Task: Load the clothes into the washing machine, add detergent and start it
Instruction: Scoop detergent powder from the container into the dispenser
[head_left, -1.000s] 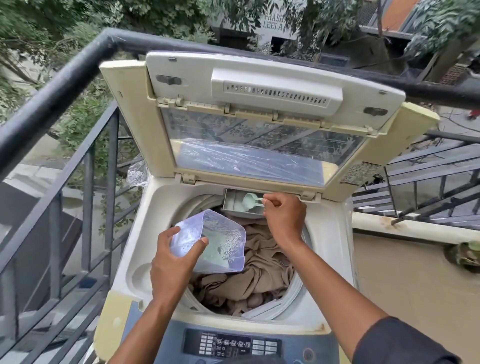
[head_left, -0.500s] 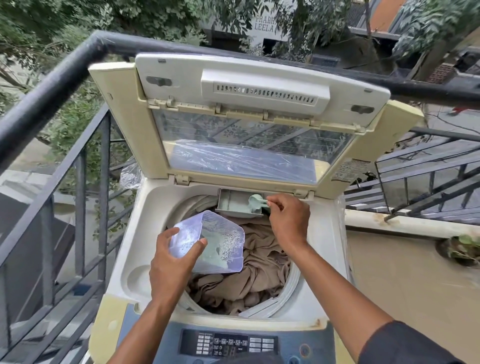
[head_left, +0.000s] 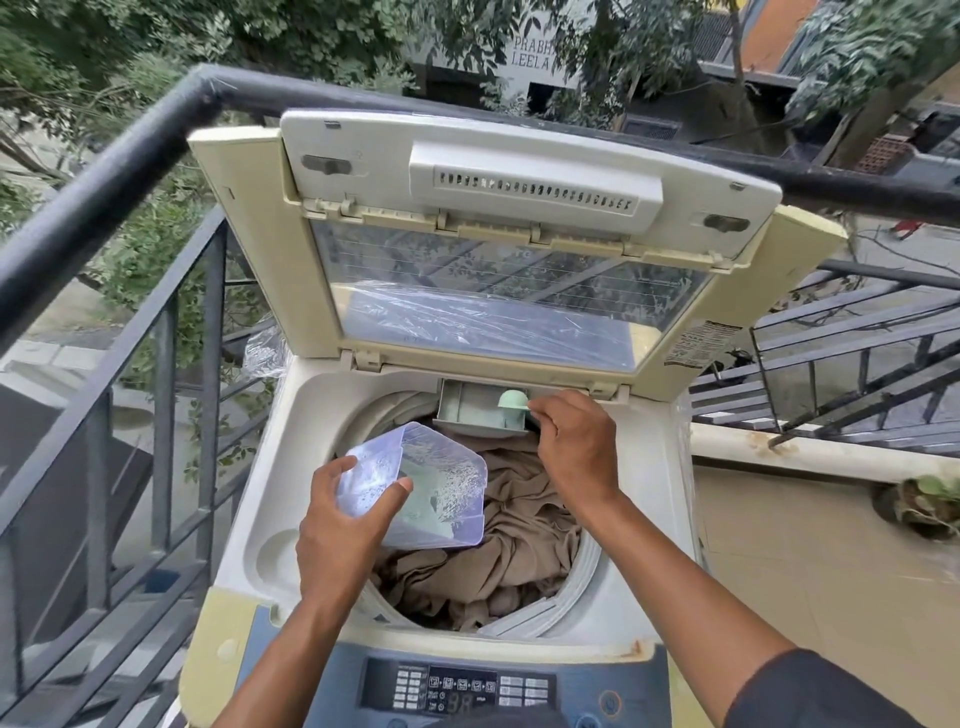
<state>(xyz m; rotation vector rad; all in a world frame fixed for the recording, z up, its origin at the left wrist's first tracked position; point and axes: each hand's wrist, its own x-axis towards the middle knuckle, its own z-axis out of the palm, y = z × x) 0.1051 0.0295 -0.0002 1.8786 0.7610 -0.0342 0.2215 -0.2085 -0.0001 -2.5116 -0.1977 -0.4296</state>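
here, a small pale green scoop (head_left: 513, 400) is pinched by its handle between the thumb and curled fingers of the right hand (head_left: 576, 447), and is held tipped over the detergent drawer (head_left: 470, 410), which is pulled out at the back edge of the tub opening, just beyond that hand. whether any powder is in the scoop cannot be told. a clear plastic detergent container (head_left: 415, 486) is gripped by the left hand (head_left: 345, 525), with the thumb laid across its near face and the fingers wrapped round its far side; it is held tilted above the drum, nearer the body than the right hand and to its left, and white powder is seen clinging inside it. beneath both hands, beige clothes (head_left: 509, 551) are piled in the drum of the top-loading washing machine (head_left: 270, 519). behind the hands, the lid (head_left: 498, 218) is propped upright, with its clear window and a sheet of plastic film seen through it. nearer than the wrists, the control panel (head_left: 457, 688) is seen, with rows of buttons and a lit display. a dark metal railing (head_left: 104, 171) is run behind the machine and down the left-hand side, with trees and a building beyond it. to the right of the right arm, a tiled floor (head_left: 831, 571) and a small potted plant (head_left: 924, 501) are seen.
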